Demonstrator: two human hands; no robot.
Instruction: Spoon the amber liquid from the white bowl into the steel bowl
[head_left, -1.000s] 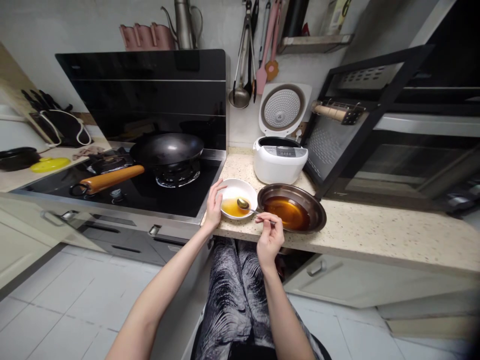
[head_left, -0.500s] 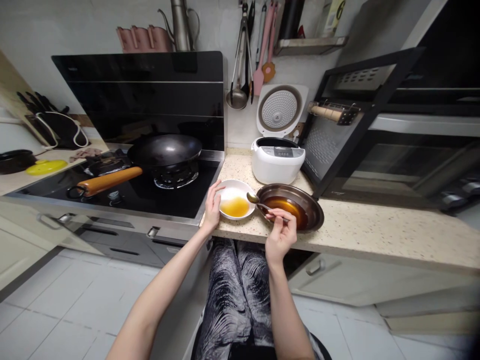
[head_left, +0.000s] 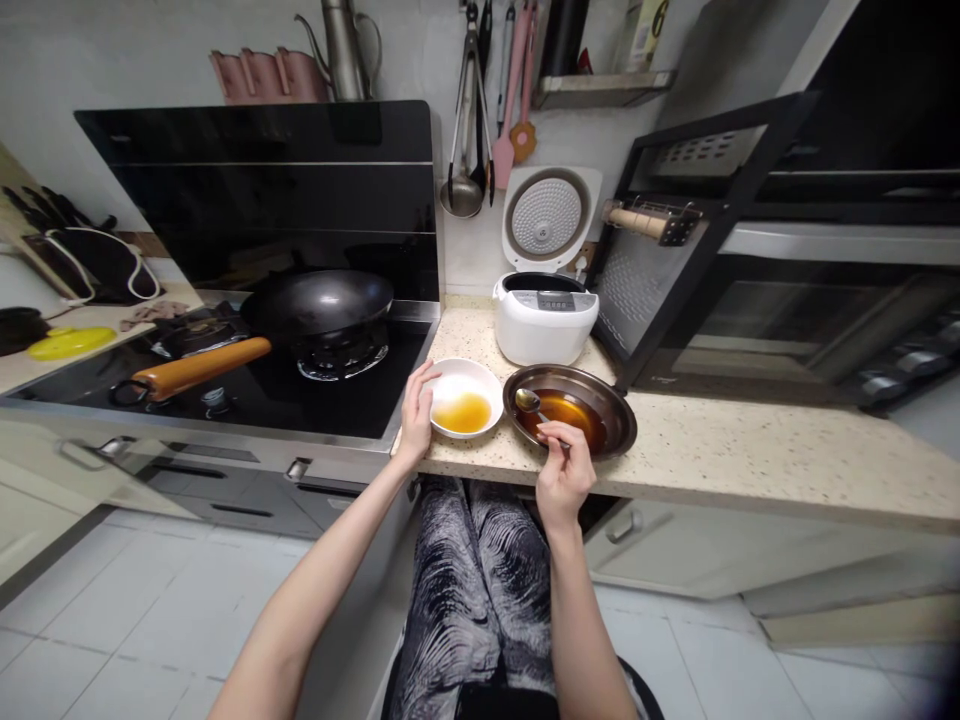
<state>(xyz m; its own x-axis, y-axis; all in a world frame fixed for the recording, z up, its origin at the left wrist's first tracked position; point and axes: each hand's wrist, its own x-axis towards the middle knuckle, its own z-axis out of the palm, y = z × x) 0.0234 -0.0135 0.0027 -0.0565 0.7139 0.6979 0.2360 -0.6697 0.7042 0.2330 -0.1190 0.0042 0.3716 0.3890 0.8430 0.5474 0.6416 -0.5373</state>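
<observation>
The person's left-hand grip (head_left: 417, 412) touched the side of a white bowl (head_left: 451, 382) of amber liquid (head_left: 465, 412) on the bench (head_left: 720, 450). The right-hand grip (head_left: 565, 472) held a spoon (head_left: 528, 401) over a brown basin (head_left: 622, 422) of darker liquid (head_left: 576, 411) beside the bowl. Behind them stood a rice cooker (head_left: 546, 330), its lid (head_left: 549, 215) raised; leftward, a wok (head_left: 322, 303) sat on the stove (head_left: 367, 405).

Left of the grip, a black wok (head_left: 326, 303) sits on the stove (head_left: 326, 405); beyond the grip stands an open rice cooker (head_left: 541, 333).
</observation>
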